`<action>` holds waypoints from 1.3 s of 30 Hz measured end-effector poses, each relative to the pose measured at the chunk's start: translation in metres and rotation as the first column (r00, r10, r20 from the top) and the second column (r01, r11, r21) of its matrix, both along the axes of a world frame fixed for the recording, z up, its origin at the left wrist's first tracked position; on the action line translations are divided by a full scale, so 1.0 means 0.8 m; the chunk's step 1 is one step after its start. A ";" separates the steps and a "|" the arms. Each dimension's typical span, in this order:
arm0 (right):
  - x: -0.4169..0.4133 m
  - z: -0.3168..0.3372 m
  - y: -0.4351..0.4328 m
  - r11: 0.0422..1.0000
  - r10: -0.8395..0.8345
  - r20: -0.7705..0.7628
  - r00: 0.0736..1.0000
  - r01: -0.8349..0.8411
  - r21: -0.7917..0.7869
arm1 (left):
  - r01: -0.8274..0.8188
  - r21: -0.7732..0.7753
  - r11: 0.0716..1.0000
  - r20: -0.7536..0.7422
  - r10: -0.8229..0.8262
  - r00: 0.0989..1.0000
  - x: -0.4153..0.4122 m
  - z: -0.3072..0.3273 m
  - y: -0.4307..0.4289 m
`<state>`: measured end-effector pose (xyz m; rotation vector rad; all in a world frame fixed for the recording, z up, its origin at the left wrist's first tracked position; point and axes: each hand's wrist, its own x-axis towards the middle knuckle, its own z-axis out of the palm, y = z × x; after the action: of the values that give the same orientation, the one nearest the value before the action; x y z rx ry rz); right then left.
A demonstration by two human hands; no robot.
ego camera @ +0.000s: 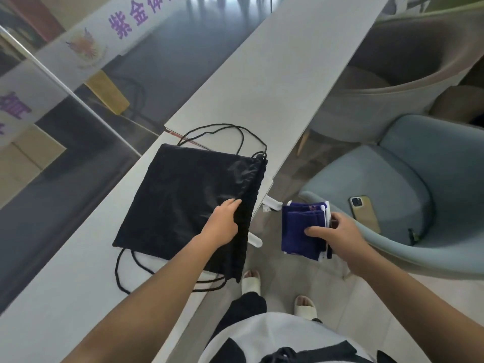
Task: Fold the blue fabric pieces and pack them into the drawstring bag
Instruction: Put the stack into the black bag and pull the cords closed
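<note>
A black drawstring bag (183, 200) lies flat on the white table (275, 87), its gathered mouth along the right side hanging over the table edge. Black cords loop out beyond its far and near ends. My left hand (222, 221) grips the bag's mouth edge, fingers over the top layer. My right hand (337, 237) holds a folded stack of dark blue fabric pieces (301, 229) with white trim, in the air to the right of the table, just beside the bag's mouth. The thumb presses on top of the stack.
A light blue armchair (392, 179) stands to the right with a phone (365, 213) on its seat. A beige chair (392, 74) is behind it. White table legs show under the edge. My feet in white slippers are below.
</note>
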<state>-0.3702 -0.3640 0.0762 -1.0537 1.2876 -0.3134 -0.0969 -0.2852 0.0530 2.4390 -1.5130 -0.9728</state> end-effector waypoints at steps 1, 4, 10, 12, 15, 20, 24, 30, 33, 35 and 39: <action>0.001 0.002 0.000 1.000 -0.007 0.017 1.000 0.007 0.008 | -0.031 -0.040 0.999 -0.029 0.029 0.999 0.005 0.012 -0.001; 0.009 0.007 0.000 0.998 -0.043 0.085 0.995 0.039 0.046 | -0.115 -0.150 0.982 -0.108 0.099 0.989 0.018 0.045 0.003; 0.057 0.016 -0.006 0.993 -0.049 0.213 0.976 0.025 0.117 | -0.200 -0.189 0.961 -0.190 0.164 0.968 0.028 0.084 0.017; 0.087 0.014 -0.009 0.990 -0.033 0.261 0.965 -0.004 0.141 | -0.198 -0.185 0.963 -0.196 0.162 0.967 0.029 0.093 0.019; 0.146 0.007 -0.007 0.977 -0.007 0.302 0.953 -0.058 0.205 | -0.199 -0.194 0.961 -0.183 0.164 0.969 0.032 0.108 0.020; 0.240 -0.018 -0.006 0.937 0.013 0.313 0.950 -0.121 0.328 | -0.168 -0.215 0.962 -0.092 0.152 0.984 0.045 0.127 0.028; 0.272 -0.053 -0.006 0.960 0.076 0.088 0.993 -0.096 0.263 | -0.117 -0.206 0.971 -0.022 0.115 0.993 0.050 0.133 0.036; 0.284 -0.064 -0.010 0.976 0.065 -0.097 0.993 -0.043 0.214 | -0.065 -0.193 0.979 -0.044 0.057 0.997 0.043 0.117 0.041; 0.275 -0.050 -0.015 0.974 0.125 -0.088 0.988 -0.106 0.199 | -0.049 -0.194 0.980 -0.078 0.034 0.996 0.040 0.107 0.039; 0.253 -0.039 -0.021 0.977 0.148 -0.059 0.987 -0.137 0.161 | -0.040 -0.197 0.979 -0.084 0.024 0.996 0.037 0.099 0.037; 0.192 -0.023 -0.050 0.999 0.024 -0.072 0.997 -0.026 -0.030 | 0.002 -0.212 0.977 -0.119 -0.028 0.992 0.026 0.075 0.034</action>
<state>-0.2163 -0.4041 0.0574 -1.1152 1.3360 -0.2792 -0.0762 -0.2584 0.1132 2.1845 -1.5111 -0.8938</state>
